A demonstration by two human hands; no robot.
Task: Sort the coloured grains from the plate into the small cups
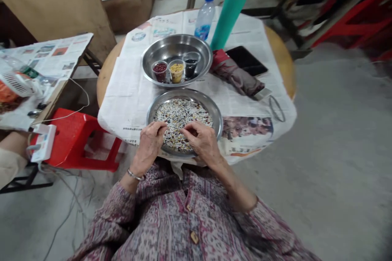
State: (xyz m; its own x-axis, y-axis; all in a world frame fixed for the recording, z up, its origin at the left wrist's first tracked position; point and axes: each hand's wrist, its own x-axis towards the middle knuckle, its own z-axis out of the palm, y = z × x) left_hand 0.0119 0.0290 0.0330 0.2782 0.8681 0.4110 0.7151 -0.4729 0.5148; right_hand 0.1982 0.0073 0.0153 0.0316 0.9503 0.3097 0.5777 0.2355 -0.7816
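Observation:
A shallow steel dish (219,119) at the table's near edge holds a layer of mixed grains (180,110), mostly white with yellow, red and black ones. Over its left side is my left hand (150,136), thumb and forefinger pinched. Over the right side my right hand (203,138) pinches too, fingertips close above the grains. Whatever either pinch holds is too small to name. Just behind stands a larger steel basin (174,45) with three clear cups: dark red beans (159,71), yellow kernels (176,71) and black beans (191,65).
Newspaper (122,98) covers the round table. Behind the basin are a water bottle (205,16) and a tall teal bottle (234,8). A folded umbrella (235,73) and a dark flat case (247,60) lie right. A red stool (73,142) and power strip (44,142) stand left, near another person's limb (14,147).

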